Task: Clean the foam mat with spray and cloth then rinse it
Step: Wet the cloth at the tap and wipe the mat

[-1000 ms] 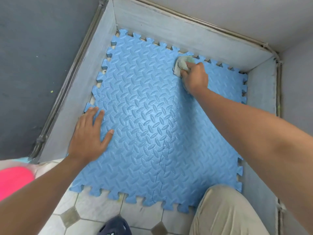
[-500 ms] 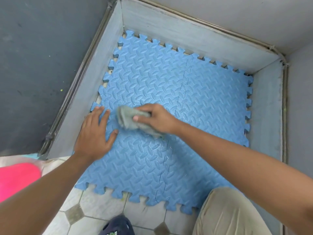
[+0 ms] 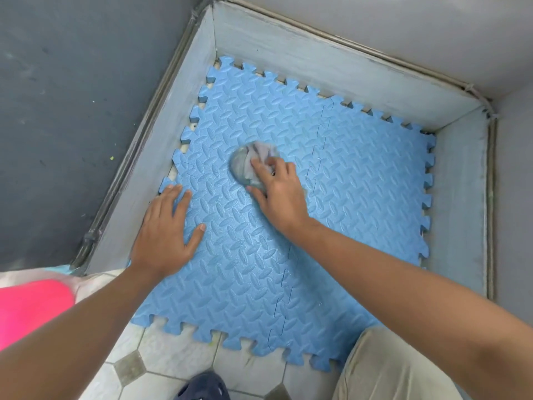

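**Foam mat wiped with a cloth in a walled corner**

A dark grey wall [image 3: 72, 96] is seen on the left, and a paler wall runs along the top and right. At their foot a light grey painted skirting [image 3: 161, 157] encloses the corner on three sides.

The blue foam mat [image 3: 360, 197] is laid flat on the floor inside this corner. It is made of interlocking pieces with a raised oval pattern and toothed edges. Its far and left edges lie just beside the skirting, and its near edge rests on the tiled floor [image 3: 173, 362], where pale tiles are set with small dark diamond insets. A joint between two mat pieces runs from far to near, right of the middle.

A beige trouser leg [image 3: 389, 368] is seen at the lower right, over the mat's near corner. A bright pink object [image 3: 28, 310] is cut off by the left edge; what it is cannot be told.

The left hand [image 3: 164, 235] is laid palm down on the mat near its left edge, fingers straight and spread, nothing held. The right hand [image 3: 279, 197] is set near the mat's middle, and its fingers are bent over a bunched grey cloth [image 3: 248, 166], which is gripped and pressed onto the mat. The cloth is blurred.

The toe of a dark blue shoe [image 3: 204, 386] is seen on the tiles at the bottom edge.
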Available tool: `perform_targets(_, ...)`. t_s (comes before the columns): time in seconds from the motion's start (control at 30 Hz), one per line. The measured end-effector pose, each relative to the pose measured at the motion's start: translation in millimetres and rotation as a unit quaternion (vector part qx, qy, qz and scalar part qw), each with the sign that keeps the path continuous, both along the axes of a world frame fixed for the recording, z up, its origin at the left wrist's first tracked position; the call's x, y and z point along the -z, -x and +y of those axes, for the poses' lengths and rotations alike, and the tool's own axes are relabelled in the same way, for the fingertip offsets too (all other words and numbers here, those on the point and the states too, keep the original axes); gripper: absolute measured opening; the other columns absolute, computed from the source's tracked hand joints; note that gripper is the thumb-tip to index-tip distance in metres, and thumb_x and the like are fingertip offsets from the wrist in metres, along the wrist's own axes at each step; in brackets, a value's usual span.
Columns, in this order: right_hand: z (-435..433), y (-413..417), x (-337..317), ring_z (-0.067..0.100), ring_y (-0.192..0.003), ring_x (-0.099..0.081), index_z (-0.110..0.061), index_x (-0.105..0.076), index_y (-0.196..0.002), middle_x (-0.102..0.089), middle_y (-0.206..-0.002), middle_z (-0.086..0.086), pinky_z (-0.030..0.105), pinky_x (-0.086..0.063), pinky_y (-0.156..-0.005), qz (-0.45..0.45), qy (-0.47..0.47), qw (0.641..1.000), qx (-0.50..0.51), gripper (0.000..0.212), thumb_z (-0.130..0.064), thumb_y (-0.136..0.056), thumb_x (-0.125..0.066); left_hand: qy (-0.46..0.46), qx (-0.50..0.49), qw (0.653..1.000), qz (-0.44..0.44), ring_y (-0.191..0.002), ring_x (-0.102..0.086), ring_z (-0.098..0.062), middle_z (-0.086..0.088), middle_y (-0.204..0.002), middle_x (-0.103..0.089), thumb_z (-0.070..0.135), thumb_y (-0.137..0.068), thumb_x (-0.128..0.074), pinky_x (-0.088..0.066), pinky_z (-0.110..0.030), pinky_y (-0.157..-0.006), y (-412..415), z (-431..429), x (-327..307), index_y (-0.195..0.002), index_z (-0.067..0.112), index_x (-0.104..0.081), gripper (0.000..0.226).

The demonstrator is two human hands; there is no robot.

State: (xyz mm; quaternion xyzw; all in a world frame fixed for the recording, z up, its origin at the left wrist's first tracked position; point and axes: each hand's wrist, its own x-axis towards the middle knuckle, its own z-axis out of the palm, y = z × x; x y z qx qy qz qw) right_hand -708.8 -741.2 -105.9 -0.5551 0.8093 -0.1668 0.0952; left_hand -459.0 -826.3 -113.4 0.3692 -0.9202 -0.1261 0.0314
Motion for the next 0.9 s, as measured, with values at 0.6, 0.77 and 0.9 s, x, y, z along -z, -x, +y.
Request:
perform_targets(0.6, -23, 198, 14, 0.037, -0.127, -0.045, -0.029, -0.052, -0.149, -0.047, -0.138, 0.018, 0.049, -0.045, -0.106, 0.002, 0.019, 0.977, 0.213, 0.051, -0.041, -0.1, -0.058, -0.009, -0.006, 1.0, -0.014, -0.147, -0.024, -0.032, -0.017, -0.154, -0.033, 0.053, -0.094, -0.038, -0.024, -0.047, -0.12, -1, 0, 0, -0.148, 0.004, -0.038, 0.072)
perform_targets(0.77, -53, 97, 6, 0.033, -0.12, -0.049, -0.024, -0.055, -0.142, -0.047, -0.134, 0.014, 0.04, -0.051, -0.089, -0.036, 0.044, 0.995, 0.086, 0.052, -0.052, -0.099, -0.055, -0.004, -0.008, 1.0, -0.012, -0.147, -0.025, -0.033, -0.017, -0.154, -0.034, 0.052, -0.093, -0.039, -0.024, -0.046, -0.119, 0, 0, 2, -0.147, 0.004, -0.039, 0.072)
perform_targets(0.9, -85, -5, 9, 0.035, -0.11, -0.055, -0.019, -0.066, -0.135, -0.056, -0.122, 0.016, 0.043, -0.052, -0.08, -0.031, 0.073, 0.991, -0.105, 0.046, -0.042, -0.095, -0.067, 0.005, -0.003, 1.0, -0.005, -0.144, -0.029, -0.036, -0.02, -0.151, -0.036, 0.049, -0.092, -0.041, -0.025, -0.046, -0.117, 3, 1, 0, -0.145, 0.002, -0.042, 0.071)
